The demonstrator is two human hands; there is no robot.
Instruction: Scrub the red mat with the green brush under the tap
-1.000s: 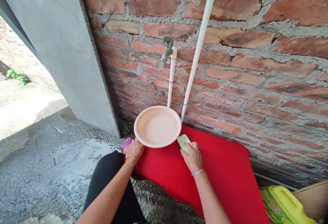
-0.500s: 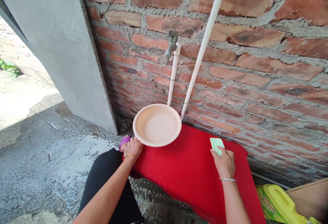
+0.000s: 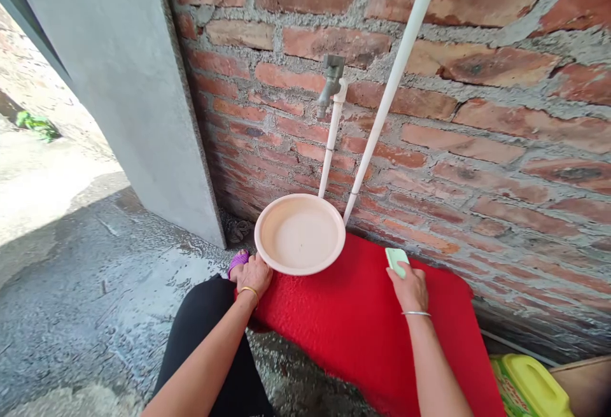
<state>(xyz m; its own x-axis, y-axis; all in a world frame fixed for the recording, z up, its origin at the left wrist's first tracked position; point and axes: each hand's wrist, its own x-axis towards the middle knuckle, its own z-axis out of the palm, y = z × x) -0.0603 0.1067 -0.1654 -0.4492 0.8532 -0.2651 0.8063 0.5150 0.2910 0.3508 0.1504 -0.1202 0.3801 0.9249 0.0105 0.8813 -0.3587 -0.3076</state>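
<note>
A red cloth (image 3: 353, 315) with a fuzzy surface lies spread over a low, long support. My right hand (image 3: 410, 286) grips a pale green scrub brush (image 3: 397, 258) against the cloth's right half; its underside is hidden. At the cloth's left end, my left hand (image 3: 255, 275) curls over the edge and holds it down, close beside the basin's rim. The shallow, pale pink basin (image 3: 300, 235) rests at the back left of the cloth, with no more than a small speck visible inside.
A metal tap (image 3: 330, 86) on a white pipe (image 3: 329, 156) stands above the basin against the brick wall (image 3: 477, 137). Another white pipe (image 3: 396, 79) slants beside it. A grey slab (image 3: 138, 98) leans left. At lower right sits a yellow jug (image 3: 532, 388). The floor (image 3: 128, 315) is wet.
My right hand has slid the brush leftward and slightly toward the wall over the cloth. My left hand keeps its place at the cloth's edge. The view has shifted a little.
</note>
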